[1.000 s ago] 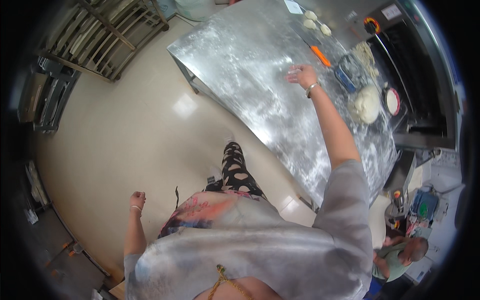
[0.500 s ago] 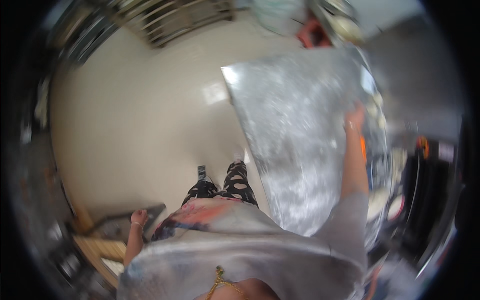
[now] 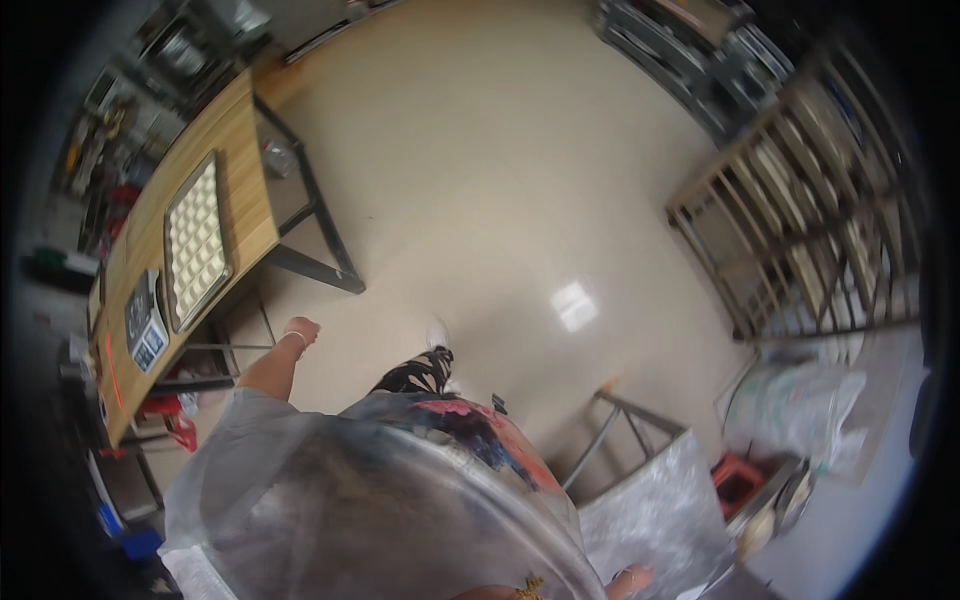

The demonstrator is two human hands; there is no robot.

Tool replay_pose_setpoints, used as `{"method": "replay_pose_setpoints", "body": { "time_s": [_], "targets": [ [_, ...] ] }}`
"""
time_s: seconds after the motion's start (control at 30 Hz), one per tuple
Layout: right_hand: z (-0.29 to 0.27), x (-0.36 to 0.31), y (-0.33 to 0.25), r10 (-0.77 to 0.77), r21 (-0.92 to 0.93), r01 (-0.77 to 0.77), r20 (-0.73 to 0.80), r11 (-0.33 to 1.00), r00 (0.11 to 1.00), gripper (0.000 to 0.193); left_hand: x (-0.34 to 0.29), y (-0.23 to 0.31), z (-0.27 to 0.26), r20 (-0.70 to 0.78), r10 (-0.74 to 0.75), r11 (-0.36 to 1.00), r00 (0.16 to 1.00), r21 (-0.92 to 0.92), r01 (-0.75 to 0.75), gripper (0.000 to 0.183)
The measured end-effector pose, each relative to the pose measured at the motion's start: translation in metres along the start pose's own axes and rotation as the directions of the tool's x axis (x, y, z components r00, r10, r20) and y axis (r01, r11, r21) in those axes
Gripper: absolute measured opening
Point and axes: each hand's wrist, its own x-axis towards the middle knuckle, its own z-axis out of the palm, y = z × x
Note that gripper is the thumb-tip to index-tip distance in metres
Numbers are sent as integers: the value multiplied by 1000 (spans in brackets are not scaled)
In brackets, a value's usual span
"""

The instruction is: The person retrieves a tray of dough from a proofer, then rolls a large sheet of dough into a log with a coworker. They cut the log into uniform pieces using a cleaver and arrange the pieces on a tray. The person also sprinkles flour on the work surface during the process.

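My left hand (image 3: pixel 301 331) hangs above the floor beside a wooden-topped table (image 3: pixel 252 190), touching nothing; its fingers look loosely curled, with nothing visible in them. On that table lies a dark-rimmed tray (image 3: pixel 224 262) with rows of small pale pieces that look like dough. A flat dark-and-white item with blue pictures (image 3: pixel 148 325) lies beside the tray. At the lower edge, my right hand (image 3: pixel 632 580) shows only in part, over or near a silvery metal tabletop (image 3: pixel 655 510). Its fingers are too small and cut off to read, and contact with the metal cannot be made out.
A slatted rack (image 3: pixel 740 270) stands at the right, with a white plastic-wrapped bundle (image 3: pixel 790 405) and a red container (image 3: pixel 736 482) near it. Dark metal table legs (image 3: pixel 315 205) reach over the tiled floor (image 3: pixel 480 190). A clear bottle (image 3: pixel 280 157) is by the wooden table.
My body has turned left, away from the metal table, which now sits at the lower right. The wooden table with the tray has come into view. My right hand is no longer stretched over the metal top.
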Motion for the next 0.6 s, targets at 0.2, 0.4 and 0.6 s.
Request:
{"method": "replay_pose_setpoints", "body": {
  "time_s": [0.2,0.4,0.6],
  "targets": [
    [0,-77,-219,-447,501,376,25,779,894,39,115,-146,-23,-347,-479,863,806,-353,361,30],
    [-7,-230,-501,-873,931,331,-29,154,488,36,168,-214,-67,17,-905,48,426,-989,142,31],
    [-37,-397,-757,-984,905,424,-58,20,169,26,165,-199,-87,66,-941,-68,332,-998,6,35]
  ]
}}
